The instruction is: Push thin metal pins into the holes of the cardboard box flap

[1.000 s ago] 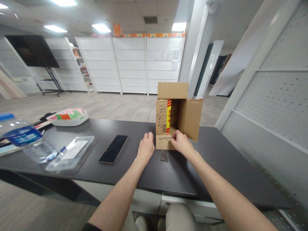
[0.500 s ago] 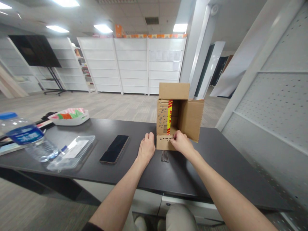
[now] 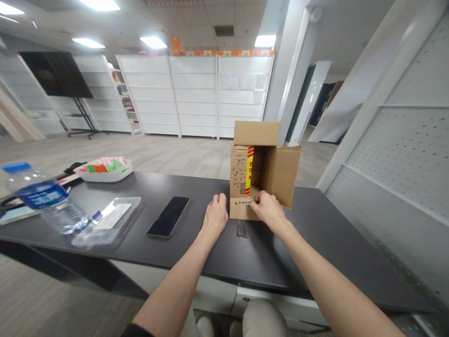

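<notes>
An open cardboard box [image 3: 273, 171] stands on the dark table with its mouth towards me. Its left flap [image 3: 239, 164] carries several small grey studs and a red-and-yellow tape strip. A row of dark dots runs along the lower flap [image 3: 242, 213], and several thin metal shanks, like nails or screws, show just below its edge [image 3: 242, 228]. My right hand [image 3: 269, 209] pinches at the right end of that row; whatever is between its fingertips is too small to make out. My left hand [image 3: 214, 216] rests on the table beside the flap, fingers curled, their undersides hidden.
Left of my hands lie a black phone [image 3: 169, 217] and a clear plastic case [image 3: 108, 222]. A water bottle [image 3: 45, 199] leans or stands at the far left, near a white tray [image 3: 105, 175] with colourful contents. A perforated white panel [image 3: 396, 154] rises at the right.
The whole view has shifted slightly, so everything sits a little further right. My right hand stays pinched at the row of dots, and my left hand keeps its place.
</notes>
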{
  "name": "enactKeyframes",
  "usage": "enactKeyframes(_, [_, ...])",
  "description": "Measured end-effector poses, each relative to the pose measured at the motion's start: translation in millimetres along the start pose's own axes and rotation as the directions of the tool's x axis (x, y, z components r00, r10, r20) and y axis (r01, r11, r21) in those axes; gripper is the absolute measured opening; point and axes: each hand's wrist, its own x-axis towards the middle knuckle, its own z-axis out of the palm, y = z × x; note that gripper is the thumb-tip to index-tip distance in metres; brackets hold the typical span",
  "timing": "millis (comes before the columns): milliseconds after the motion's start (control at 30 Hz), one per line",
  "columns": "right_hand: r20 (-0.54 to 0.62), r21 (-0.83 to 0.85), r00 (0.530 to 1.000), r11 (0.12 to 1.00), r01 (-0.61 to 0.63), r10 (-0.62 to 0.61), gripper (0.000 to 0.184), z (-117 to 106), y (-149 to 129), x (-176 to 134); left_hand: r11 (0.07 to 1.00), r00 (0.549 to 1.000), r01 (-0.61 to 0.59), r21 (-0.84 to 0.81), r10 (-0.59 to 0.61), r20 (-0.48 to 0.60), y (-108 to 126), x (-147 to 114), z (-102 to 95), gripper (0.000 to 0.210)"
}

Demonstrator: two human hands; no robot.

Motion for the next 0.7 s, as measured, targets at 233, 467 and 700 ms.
enactKeyframes(233, [-0.018, 0.053, 0.999, 0.998, 0.034, -0.033, 0.013, 1.5, -0.2, 5.3, 1.0, 1.0, 0.006, 0.003, -0.006, 0.01, 0.0, 0.2, -0.4, 0.027])
enactKeyframes(467, [-0.057, 0.077, 0.997, 0.995, 0.06, -0.056, 0.009, -0.8, -4.1, 5.0, 1.0, 1.0, 0.006, 0.0, -0.006, 0.019, -0.3, 0.0, -0.8, 0.028])
enactKeyframes(700, [-0.087, 0.074, 0.992, 0.993, 0.092, -0.086, 0.01, -3.1, -6.5, 3.8, 1.0, 1.0, -0.011, -0.003, 0.011, 0.0, -1.0, 0.2, 0.5, 0.027])
